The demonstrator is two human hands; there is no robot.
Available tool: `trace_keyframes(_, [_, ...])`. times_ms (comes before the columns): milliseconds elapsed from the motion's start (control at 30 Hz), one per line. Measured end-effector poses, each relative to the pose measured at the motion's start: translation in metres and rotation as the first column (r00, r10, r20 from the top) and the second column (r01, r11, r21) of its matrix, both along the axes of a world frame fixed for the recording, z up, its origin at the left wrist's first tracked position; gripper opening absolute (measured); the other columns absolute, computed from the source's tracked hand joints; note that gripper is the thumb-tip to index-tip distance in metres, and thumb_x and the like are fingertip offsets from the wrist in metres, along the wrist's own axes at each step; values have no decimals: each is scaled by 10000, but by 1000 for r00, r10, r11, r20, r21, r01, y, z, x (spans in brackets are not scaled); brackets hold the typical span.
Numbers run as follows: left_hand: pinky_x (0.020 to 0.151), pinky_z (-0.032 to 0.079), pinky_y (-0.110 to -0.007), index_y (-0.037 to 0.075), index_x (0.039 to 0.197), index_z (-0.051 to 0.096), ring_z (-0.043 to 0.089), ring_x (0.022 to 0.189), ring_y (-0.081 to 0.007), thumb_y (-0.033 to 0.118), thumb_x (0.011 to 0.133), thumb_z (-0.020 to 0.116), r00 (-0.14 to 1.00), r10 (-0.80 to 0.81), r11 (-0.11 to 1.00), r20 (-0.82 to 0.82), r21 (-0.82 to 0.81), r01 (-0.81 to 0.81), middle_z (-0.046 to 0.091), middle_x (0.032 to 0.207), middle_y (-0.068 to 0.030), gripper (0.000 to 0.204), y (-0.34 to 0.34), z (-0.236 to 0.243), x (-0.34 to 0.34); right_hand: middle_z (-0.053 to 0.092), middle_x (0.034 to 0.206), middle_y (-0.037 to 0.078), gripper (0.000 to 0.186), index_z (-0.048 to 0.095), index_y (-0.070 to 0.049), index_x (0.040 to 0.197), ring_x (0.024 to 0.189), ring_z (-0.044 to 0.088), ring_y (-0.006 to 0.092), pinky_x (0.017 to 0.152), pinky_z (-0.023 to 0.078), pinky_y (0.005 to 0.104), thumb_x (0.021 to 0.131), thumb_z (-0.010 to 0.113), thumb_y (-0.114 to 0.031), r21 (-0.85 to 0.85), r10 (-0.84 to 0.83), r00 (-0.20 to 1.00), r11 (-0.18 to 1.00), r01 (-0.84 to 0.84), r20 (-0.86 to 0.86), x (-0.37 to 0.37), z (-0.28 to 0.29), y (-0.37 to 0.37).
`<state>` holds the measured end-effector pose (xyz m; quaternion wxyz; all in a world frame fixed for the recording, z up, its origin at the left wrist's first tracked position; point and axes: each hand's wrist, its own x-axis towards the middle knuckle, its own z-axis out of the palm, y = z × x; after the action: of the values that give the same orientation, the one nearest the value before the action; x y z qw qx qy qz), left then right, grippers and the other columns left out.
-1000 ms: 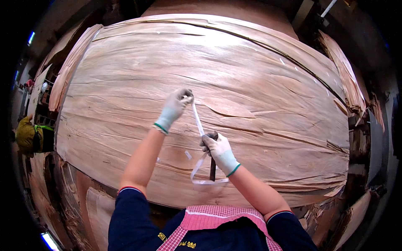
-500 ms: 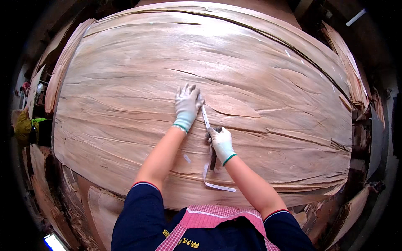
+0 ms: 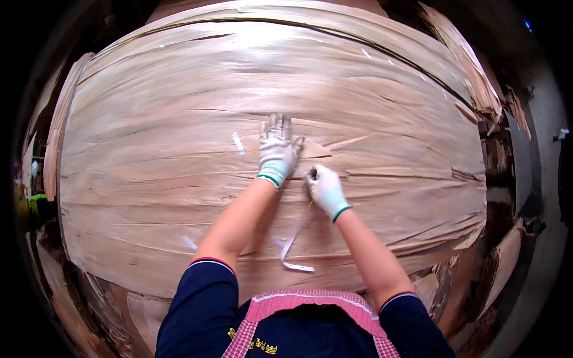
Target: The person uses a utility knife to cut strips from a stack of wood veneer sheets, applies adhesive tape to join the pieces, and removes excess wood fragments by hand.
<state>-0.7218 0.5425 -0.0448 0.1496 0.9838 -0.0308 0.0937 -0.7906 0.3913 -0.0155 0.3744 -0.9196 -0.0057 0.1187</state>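
probably limp, light, best pinched by an end, the narrow white tape strip [image 3: 297, 267] trails below the white-gloved right hand [image 3: 325, 186], curled, contents unclear; the white-gloved left hand [image 3: 279, 148] lies flat, fingers extended, on pinkish-brown wood veneer [image 3: 149, 179].

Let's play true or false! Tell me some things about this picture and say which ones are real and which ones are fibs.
1. The left hand is flat on the wood veneer. True.
2. Both hands are bare. False: they wear white gloves.
3. A short white tape piece lies left of the left hand. True.
4. The right hand is spread flat. False: its fingers are curled.
5. The apron is pink. True.
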Motion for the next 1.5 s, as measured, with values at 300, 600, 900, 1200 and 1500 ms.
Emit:
trace_keyframes(300, [1185, 51, -434, 43, 1501, 189, 153, 1456, -285, 431, 968, 400, 985, -62, 995, 161, 84, 49, 208, 1557, -163, 693, -48, -4, 15, 553, 625, -6, 165, 608, -66, 820, 476, 460, 68, 444, 388, 238, 895, 650, -207, 417, -267, 817, 754, 507, -511, 32, 33, -37])
trace_keyframes(600, [1185, 116, -431, 20, 1454, 300, 251, 1422, -291, 401, 945, 450, 991, -131, 990, 25, -58, 132, 287, 1527, -159, 653, -90, -13, 30, 669, 840, 200, 221, 648, 11, 917, 784, 645, 350, 715, 503, 414, 842, 683, -194, -146, -16, 995, 989, 2, -97, 43, 7, -69])
trace_keyframes(900, [1190, 66, -426, 53, 1478, 277, 198, 1443, -270, 437, 964, 402, 979, -132, 990, -157, -71, 122, 220, 1556, -148, 654, -80, -4, 35, 631, 754, 9, 148, 636, -43, 836, 657, 551, 99, 610, 438, 257, 890, 641, -181, 507, -150, 947, 815, 281, -284, 33, 41, -126])
trace_keyframes(1200, [1122, 286, -416, 48, 1346, 473, 357, 1362, -308, 197, 939, 517, 972, -218, 893, 90, -384, 236, 462, 1405, -165, 436, -30, 15, -29, 544, 628, -14, 174, 607, -75, 867, 455, 460, 70, 402, 364, 237, 916, 628, -241, 591, -91, 897, 722, 359, -434, 29, 49, -77])
trace_keyframes(1500, [1147, 261, -417, 8, 1342, 462, 398, 1340, -287, 265, 923, 529, 796, -605, 794, 38, -51, 606, 461, 1408, -162, 496, -47, 7, -37, 670, 752, 99, 170, 664, -8, 896, 621, 616, 204, 592, 496, 336, 854, 689, -170, 367, -211, 865, 841, 398, -454, 33, 11, -77])
